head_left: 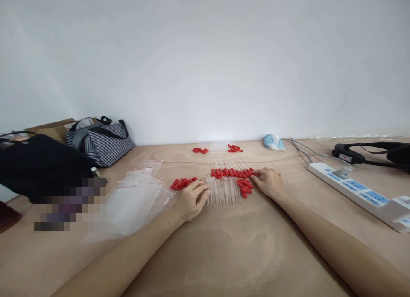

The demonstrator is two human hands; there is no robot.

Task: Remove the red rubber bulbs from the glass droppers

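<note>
Slim glass droppers with red rubber bulbs lie on the brown tabletop. One row [230, 172] has its bulbs side by side toward me and its clear stems pointing away. Just in front of it is a group of clear stems [224, 191], with red bulbs [183, 183] at its left and more red bulbs [245, 188] at its right. My left hand [192, 199] rests at the left end of these stems, fingers bent and thumb apart. My right hand [268, 181] has its thumb and fingertips close together on the bulb at the row's right end.
Clear zip bags [136, 199] lie spread out on the left. A striped bag [102, 141] and a black bag [45, 164] stand behind them. More droppers [218, 147] lie near the wall. To the right are a tissue pack [273, 142], a power strip [355, 190] and a black headset [371, 152].
</note>
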